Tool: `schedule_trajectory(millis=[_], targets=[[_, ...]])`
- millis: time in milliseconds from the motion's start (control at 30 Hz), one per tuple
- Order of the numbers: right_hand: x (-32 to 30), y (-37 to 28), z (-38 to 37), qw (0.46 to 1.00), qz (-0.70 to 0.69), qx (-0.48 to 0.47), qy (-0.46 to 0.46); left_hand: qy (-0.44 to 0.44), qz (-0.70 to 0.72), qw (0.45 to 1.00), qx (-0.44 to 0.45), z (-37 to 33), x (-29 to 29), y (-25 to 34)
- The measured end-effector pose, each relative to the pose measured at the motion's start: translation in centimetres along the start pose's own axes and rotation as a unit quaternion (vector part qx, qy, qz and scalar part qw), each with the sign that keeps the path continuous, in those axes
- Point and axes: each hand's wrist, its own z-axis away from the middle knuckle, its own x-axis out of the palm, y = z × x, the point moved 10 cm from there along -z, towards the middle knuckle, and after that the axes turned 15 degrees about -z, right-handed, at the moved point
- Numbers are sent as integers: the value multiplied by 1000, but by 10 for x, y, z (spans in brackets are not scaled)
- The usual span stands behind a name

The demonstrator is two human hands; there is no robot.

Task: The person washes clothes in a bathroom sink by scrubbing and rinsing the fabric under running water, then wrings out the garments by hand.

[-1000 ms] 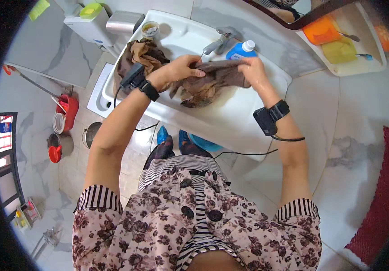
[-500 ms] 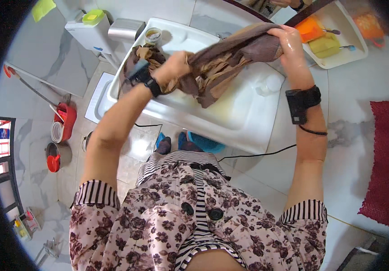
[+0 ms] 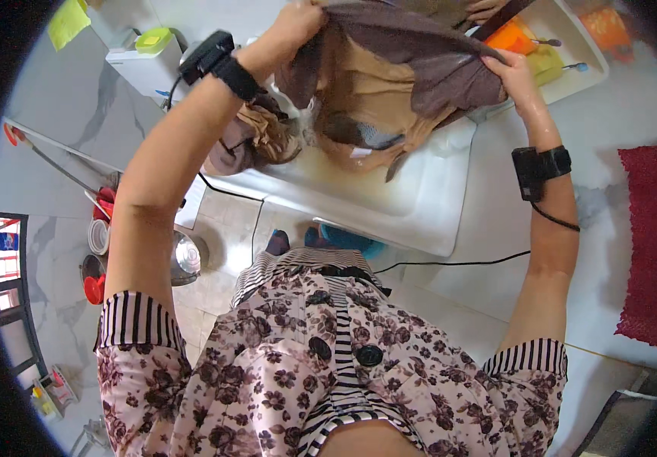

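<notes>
My left hand [image 3: 295, 26] is raised over the back of the white sink [image 3: 420, 209], fingers closed on the upper edge of a wet brown and tan garment [image 3: 370, 80]. Farther right, my right hand [image 3: 515, 78] pinches the garment's other edge. The cloth hangs spread between both hands above the basin, and its tan side and a small white tag show. Bunched brown and tan cloth [image 3: 256, 141] lies at the sink's left end; whether it is part of the same garment, I cannot tell. Cloudy yellowish water covers the basin floor.
A pale tray [image 3: 591, 80] with orange and yellow pouches and toothbrushes is at the back right. A black cable [image 3: 458, 261] runs from my right wrist device. A dark red towel [image 3: 652, 244] hangs at right. Below the sink is a blue basin [image 3: 355, 242]; a metal pot [image 3: 185, 259] stands left.
Both hands have moved; my left hand went up and away from me, my right slightly right and lower. The garment, twisted and bunched before, is now spread wide between them.
</notes>
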Motion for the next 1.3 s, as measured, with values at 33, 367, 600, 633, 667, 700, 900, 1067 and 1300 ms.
schedule_trajectory(millis=[33, 367, 600, 633, 667, 700, 900, 1067, 1300], targets=[[-8, 3, 2, 1000, -23, 5, 16, 4, 16, 999, 47, 2, 4, 30], [-17, -28, 18, 985, -126, 2, 116, 12, -205, 969, 140, 13, -12, 92], [62, 161, 32, 988, 92, 110, 52, -47, -267, 962, -22, 22, 68, -68], [102, 170, 30, 985, 43, 161, 47, -48, -300, 952, -48, 35, 64, -112], [123, 188, 43, 972, 5, 229, 60, -105, -307, 941, -96, 48, 84, -133], [131, 194, 44, 986, 49, 153, 54, -106, -292, 946, -89, 52, 100, -152], [221, 189, 66, 959, 209, 162, -101, -183, -426, 879, -111, 96, 135, -199], [278, 166, 79, 938, 243, 181, -167, -247, -624, 742, -11, 132, 153, -218], [317, 199, 91, 926, 267, 209, -165, -193, -658, 725, -65, 146, 155, -189]])
